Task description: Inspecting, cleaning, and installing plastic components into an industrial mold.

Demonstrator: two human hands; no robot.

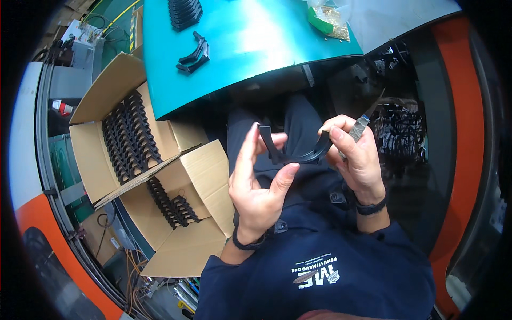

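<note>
Right hand (361, 159) holding black arc (308, 158), teal tabletop (229, 45), open cartons (86, 154).

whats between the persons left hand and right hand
In the head view, a curved black part lies between the left hand and the right hand, which grips one end.

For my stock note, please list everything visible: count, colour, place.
Rigid C-shaped part: 1, black, centre
Slim wrapped-handle knife: 1, grey, centre-right
Smooth tabletop: 1, teal, ahead
Loose curved parts: unclear, black, tabletop
Nested part stack: 1, black, far tabletop
Clear plastic bag: 1, golden contents, tabletop's right
Open cardboard boxes: 2, brown, left
Rowed curved parts: many, black, inside boxes
Large panels: 2, orange, both sides
Shirt: 1, navy, bottom
Wristbands: 2, dark, wrists
Left hand, right hand: 2, bare, centre
</note>
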